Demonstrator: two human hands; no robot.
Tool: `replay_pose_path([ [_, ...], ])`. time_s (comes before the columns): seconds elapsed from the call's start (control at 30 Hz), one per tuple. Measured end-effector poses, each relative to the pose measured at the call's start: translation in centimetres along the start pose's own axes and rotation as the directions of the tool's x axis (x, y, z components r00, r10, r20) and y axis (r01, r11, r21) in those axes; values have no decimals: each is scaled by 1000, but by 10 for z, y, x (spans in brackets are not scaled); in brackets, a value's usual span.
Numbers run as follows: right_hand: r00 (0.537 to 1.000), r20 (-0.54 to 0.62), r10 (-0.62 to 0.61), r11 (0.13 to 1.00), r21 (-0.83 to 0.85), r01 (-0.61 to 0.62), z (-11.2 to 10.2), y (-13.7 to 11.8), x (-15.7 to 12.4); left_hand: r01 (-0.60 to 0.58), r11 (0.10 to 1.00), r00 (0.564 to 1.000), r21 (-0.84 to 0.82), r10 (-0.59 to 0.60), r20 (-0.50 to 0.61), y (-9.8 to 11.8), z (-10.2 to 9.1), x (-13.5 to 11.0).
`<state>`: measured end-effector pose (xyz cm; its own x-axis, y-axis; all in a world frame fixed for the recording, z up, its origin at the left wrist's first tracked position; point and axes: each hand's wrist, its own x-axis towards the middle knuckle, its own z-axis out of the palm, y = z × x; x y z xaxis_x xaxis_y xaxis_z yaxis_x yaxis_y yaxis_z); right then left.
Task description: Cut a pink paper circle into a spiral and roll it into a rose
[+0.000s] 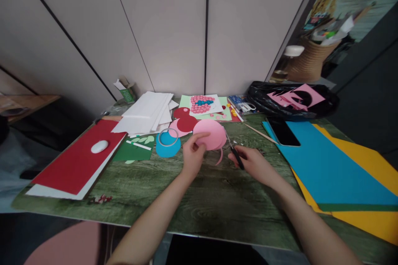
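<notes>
My left hand (193, 153) pinches a round piece of pink paper (210, 132) by its lower left edge, above the middle of the table. A narrow curled strip of pink paper (220, 157) hangs from the disc's lower right. In my right hand (250, 162) is a pair of black-handled scissors (236, 157), its blades pointing up and left at the disc's right edge. How far the blades are parted is too small to tell. Left of the disc lie a dark red paper circle (187, 124) and a blue paper circle (164, 150) with a roll of tape (168, 137) on it.
Red sheets (74, 157) with a white oval object (99, 146) lie at left, near white papers (144, 109) and green paper (124, 152). Blue sheets (329, 161), a phone (283, 131) and a black bag (261, 95) with pink scraps are at right. A dotted picture (203, 104) lies behind.
</notes>
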<state>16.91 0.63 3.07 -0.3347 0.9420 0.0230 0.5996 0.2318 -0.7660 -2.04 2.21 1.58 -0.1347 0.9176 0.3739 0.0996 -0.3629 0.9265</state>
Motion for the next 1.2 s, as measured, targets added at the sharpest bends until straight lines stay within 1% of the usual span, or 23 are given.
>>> replay_pose_path([
  [0.17,1000,-19,11,1000,-19,-11,-1,-1,-1,-7,1000,1000,2,7,0,-1,0,1],
  [0.27,999,-44,29,1000,4,-28,-4,4,1,4,1000,1000,-2,-4,-6,-1,-1,2],
  [0.37,996,-53,65,994,96,-60,-9,13,4,-11,1000,1000,-6,11,-12,-1,-2,2],
  [0.47,990,5,141,946,295,-136,-13,23,7,-38,999,999,5,38,-27,0,-3,4],
  [0.53,981,4,194,862,476,-173,-12,29,9,-33,999,999,26,34,-37,0,-4,6],
  [0.6,958,117,262,744,607,-278,-9,34,10,-18,999,998,48,21,-55,-1,-5,8],
  [0.63,939,198,279,683,647,-340,-7,37,12,-11,998,997,68,16,-73,-1,-6,10],
  [0.7,906,324,273,576,698,-424,-2,43,15,-2,995,995,102,12,-102,-3,-9,13],
  [0.73,894,353,276,521,727,-448,0,46,18,-2,995,993,104,14,-114,-4,-10,15],
  [0.77,896,338,288,455,775,-438,1,49,20,8,995,992,104,5,-124,-5,-12,17],
  [0.8,907,294,301,381,835,-397,2,52,23,20,994,991,104,-6,-130,-6,-13,18],
  [0.87,923,236,303,350,874,-338,2,55,27,38,995,990,97,-24,-139,-9,-13,19],
  [1.0,932,197,303,325,898,-296,0,50,24,30,996,991,83,-19,-132,-10,-11,17],
  [1.03,941,208,267,329,898,-292,0,46,22,26,996,992,87,-15,-122,-10,-10,15],
  [1.07,952,211,222,356,891,-281,1,42,19,17,996,993,90,-7,-120,-9,-8,14],
  [1.1,962,198,187,403,878,-259,2,37,17,12,995,994,96,-1,-112,-8,-7,13],
  [1.17,986,111,120,529,834,-158,5,27,11,6,994,995,112,5,-96,-6,-5,10],
  [1.2,993,87,79,594,796,-117,6,23,9,8,993,996,117,2,-89,-5,-4,10],
])
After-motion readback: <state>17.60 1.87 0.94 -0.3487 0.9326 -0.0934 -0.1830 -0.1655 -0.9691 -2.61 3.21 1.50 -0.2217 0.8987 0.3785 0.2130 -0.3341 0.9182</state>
